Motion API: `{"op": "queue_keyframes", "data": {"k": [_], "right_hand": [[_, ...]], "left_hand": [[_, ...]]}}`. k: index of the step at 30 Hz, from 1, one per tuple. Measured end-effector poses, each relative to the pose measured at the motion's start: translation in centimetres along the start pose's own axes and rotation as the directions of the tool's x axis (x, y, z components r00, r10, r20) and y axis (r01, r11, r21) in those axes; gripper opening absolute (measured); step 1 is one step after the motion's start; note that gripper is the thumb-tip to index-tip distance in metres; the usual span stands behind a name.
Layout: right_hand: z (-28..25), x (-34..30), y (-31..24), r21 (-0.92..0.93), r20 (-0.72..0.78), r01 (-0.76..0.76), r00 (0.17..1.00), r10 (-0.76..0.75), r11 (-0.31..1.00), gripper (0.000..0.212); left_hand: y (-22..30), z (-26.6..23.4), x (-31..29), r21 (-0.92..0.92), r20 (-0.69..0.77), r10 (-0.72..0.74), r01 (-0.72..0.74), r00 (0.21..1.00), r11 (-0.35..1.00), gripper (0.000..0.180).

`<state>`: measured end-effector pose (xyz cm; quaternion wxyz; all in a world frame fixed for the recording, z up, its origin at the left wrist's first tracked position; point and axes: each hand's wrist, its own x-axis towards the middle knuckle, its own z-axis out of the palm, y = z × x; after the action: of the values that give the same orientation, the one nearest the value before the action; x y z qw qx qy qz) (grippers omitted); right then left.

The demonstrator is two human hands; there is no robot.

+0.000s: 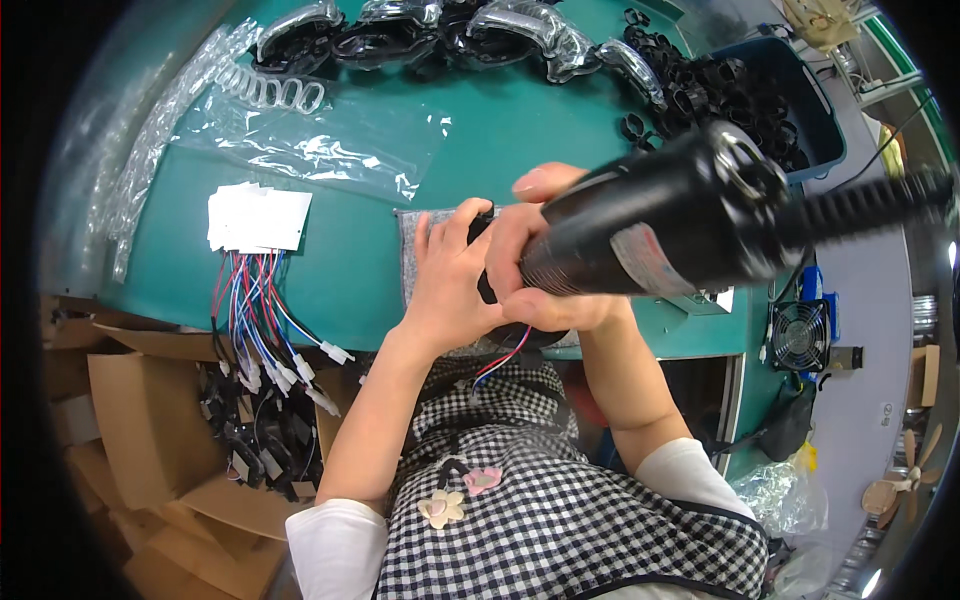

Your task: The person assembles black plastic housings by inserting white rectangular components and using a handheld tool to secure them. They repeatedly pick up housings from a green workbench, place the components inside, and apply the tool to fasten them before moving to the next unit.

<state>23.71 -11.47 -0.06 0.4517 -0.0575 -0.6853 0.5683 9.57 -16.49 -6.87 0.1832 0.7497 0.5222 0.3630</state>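
A black cylindrical electric screwdriver with a hanging ring at its top fills the space before me, tilted up to the right. My right hand wraps round its lower end, and its tip is hidden. Close beside it, my left hand grips a black plastic part over a grey cloth pad. Most of that part lies behind my fingers. Red, white and blue wires hang below my hands at the table's front edge.
White cards lie on the green table, with wires and connectors over its edge. Clear plastic, wrapped black parts, black rings and a dark bin are farther back. Below left stands a cardboard box.
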Motion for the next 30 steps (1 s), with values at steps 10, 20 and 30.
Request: {"op": "queue_keyframes", "data": {"k": [10,20,30], "right_hand": [[-0.3,1.2,-3.3,-0.293,-0.605,-0.059,0.784,-0.138,0.954,0.064],[-16.7,0.9,2.9,-0.218,-0.976,-0.868,0.207,-0.073,0.446,0.03],[-14.3,-0.1,4.3,-0.125,-0.913,-0.911,0.26,0.314,0.392,0.024]], "left_hand": [[0.9,-0.4,0.4,-0.033,0.02,-0.077,0.078,0.997,0.996,0.085],[-1.7,-5.1,-1.2,-0.775,-0.238,-0.327,0.025,0.915,0.631,0.098],[-1.3,-7.2,-4.9,-0.815,-0.262,-0.398,0.019,0.879,0.579,0.116]]}}
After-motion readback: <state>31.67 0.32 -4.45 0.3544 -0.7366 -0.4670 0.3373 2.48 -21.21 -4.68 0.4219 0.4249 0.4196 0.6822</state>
